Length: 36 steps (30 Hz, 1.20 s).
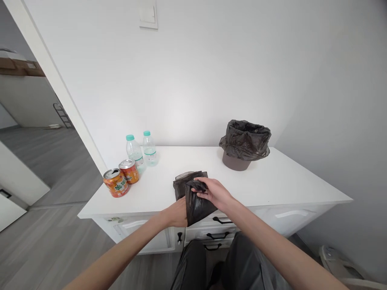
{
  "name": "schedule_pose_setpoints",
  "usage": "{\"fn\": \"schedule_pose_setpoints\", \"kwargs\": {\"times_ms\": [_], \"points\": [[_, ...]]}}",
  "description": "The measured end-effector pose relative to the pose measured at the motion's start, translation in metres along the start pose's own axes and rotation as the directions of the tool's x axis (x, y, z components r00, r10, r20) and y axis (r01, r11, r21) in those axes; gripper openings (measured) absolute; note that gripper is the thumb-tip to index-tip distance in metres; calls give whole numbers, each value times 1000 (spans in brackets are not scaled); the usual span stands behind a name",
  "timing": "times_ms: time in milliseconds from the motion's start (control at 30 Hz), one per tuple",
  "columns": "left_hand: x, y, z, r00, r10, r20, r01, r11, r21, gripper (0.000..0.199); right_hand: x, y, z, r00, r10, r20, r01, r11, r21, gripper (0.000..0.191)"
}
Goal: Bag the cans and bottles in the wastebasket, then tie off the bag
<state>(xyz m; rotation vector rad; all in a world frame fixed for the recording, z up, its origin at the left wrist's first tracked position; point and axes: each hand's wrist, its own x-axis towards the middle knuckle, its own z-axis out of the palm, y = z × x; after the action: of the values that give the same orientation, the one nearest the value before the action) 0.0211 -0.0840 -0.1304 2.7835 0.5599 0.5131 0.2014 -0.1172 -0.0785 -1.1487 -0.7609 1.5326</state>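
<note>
A black plastic garbage bag [198, 203], partly folded, is between my two hands at the front edge of the white cabinet top. My right hand [213, 192] pinches a bunched part of the bag with thumb and fingers. The fingers of my left hand [178, 212] are hidden behind the hanging plastic, so their grip does not show. Part of the bag lies flat on the surface behind my hands. To the right stands a small brown trash can [236, 162], its rim covered by a black liner [248, 143] folded over the outside.
On the left stand two orange drink cans, the nearer can [116, 183] and another can [130, 171]. Behind them are two clear bottles with teal caps, a left bottle [134, 152] and a right bottle [150, 149]. Drawers with black handles [222, 220] face my knees.
</note>
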Motion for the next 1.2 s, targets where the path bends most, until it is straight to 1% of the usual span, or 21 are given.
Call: {"fn": "schedule_pose_setpoints", "kwargs": {"times_ms": [67, 133, 200, 267, 333, 400, 467, 533, 600, 633, 667, 733, 800, 833, 867, 967, 1000, 1067, 1133, 1167, 1200], "points": [[-12, -10, -1, 999, 24, 23, -24, 1000, -4, 25, 26, 4, 11, 993, 78, -90, -69, 993, 99, 5], [-30, -19, -6, 1000, 16, 12, -16, 1000, -5, 28, 42, 12, 18, 983, 118, -139, -99, 985, 138, 5], [-50, -21, -14, 994, -62, -95, 63, 998, 0, 32, 51, 21, 20, 981, 128, -148, -107, 984, 142, 11], [-66, -14, -21, 960, -132, -246, 135, 991, -2, 37, 54, 28, 18, 983, 127, -131, -106, 982, 157, 22], [-72, -3, -25, 932, -130, -338, 144, 989, 16, 47, 55, 33, 16, 988, 110, -107, -90, 981, 174, 39], [-69, 5, -24, 950, -77, -303, 101, 993, 63, 63, 50, 33, 15, 992, 86, -95, -68, 982, 174, 61], [-60, 6, -19, 977, -51, -207, 72, 993, 98, 66, 40, 29, 13, 996, 52, -78, -42, 991, 126, 84], [-53, 0, -11, 985, -82, -152, 97, 991, 93, 50, 23, 23, 9, 999, -1, -34, 1, 1000, -1, 99], [-49, -8, -4, 977, -138, -163, 147, 988, 49, 31, 1, 19, 0, 995, -83, 54, 93, 972, -216, 104], [-49, -11, -2, 967, -172, -185, 178, 984, 13, 27, -10, 18, -6, 984, -134, 118, 167, 923, -346, 100], [-49, -13, -2, 954, -213, -209, 212, 977, -29, 26, -20, 19, -13, 964, -183, 194, 255, 842, -475, 94], [-48, -14, -5, 920, -315, -235, 292, 948, -128, 27, -33, 23, -29, 906, -265, 331, 424, 604, -675, 78], [-44, -13, -11, 882, -418, -217, 370, 900, -231, 33, -35, 29, -42, 862, -313, 399, 501, 400, -768, 60], [-41, -13, -16, 866, -460, -198, 402, 874, -272, 37, -31, 31, -47, 858, -320, 403, 503, 358, -787, 52], [-38, -13, -20, 854, -489, -176, 427, 853, -301, 40, -24, 32, -50, 864, -317, 390, 490, 356, -796, 45], [-27, -15, -31, 821, -554, -138, 494, 811, -312, 40, 8, 30, -55, 905, -295, 307, 414, 444, -795, 37], [-23, -15, -34, 808, -569, -156, 513, 808, -289, 38, 20, 29, -55, 912, -298, 280, 395, 462, -794, 38], [-15, -14, -37, 794, -547, -266, 511, 837, -198, 37, 43, 27, -54, 917, -308, 255, 378, 463, -802, 40], [-6, -10, -37, 828, -405, -388, 426, 904, -33, 41, 61, 28, -51, 921, -302, 244, 358, 417, -835, 39], [-2, -8, -35, 863, -300, -406, 355, 933, 64, 43, 67, 29, -50, 926, -301, 228, 337, 386, -859, 37], [2, -7, -33, 902, -197, -384, 273, 949, 154, 44, 72, 31, -48, 932, -300, 205, 308, 355, -883, 34]]}}
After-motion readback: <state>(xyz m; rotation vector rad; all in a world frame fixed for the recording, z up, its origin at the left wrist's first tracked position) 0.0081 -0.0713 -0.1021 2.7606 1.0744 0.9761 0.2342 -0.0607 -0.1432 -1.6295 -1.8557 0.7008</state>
